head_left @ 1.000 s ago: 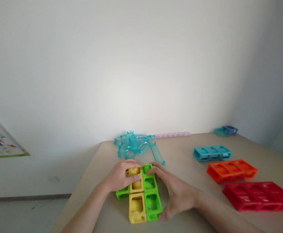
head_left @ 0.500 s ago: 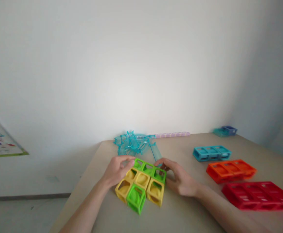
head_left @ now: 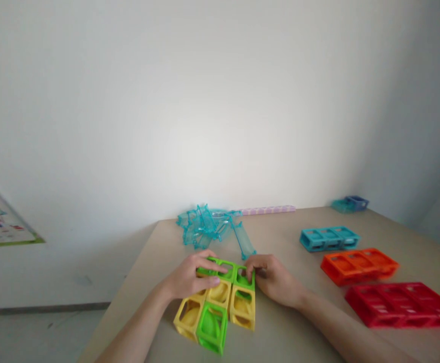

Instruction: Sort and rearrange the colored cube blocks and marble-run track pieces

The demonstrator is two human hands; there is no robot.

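In front of me on the table lies a joined group of hollow yellow cube blocks (head_left: 218, 294) and green cube blocks (head_left: 211, 322), with a green row along its far side. My left hand (head_left: 189, 275) grips the group from the left, its fingers over the far green cubes and its thumb on a yellow one. At the far right corner my right hand (head_left: 274, 280) holds a green cube (head_left: 244, 277), with a finger curled into its opening. One green cube stands at the near side between two yellow ones. Parts of the far left cubes are hidden under my left fingers.
Clear teal plastic pieces (head_left: 204, 227) lie in a heap behind my hands. A patterned purple strip (head_left: 267, 209) runs along the wall. To the right sit a blue block row (head_left: 329, 238), an orange one (head_left: 359, 264) and a red one (head_left: 403, 304). Bluish pieces (head_left: 356, 202) lie at the back corner.
The block group has moved slightly towards me and turned a little. My left fingers have slid further over its top, and my right finger now curls into the corner green cube.
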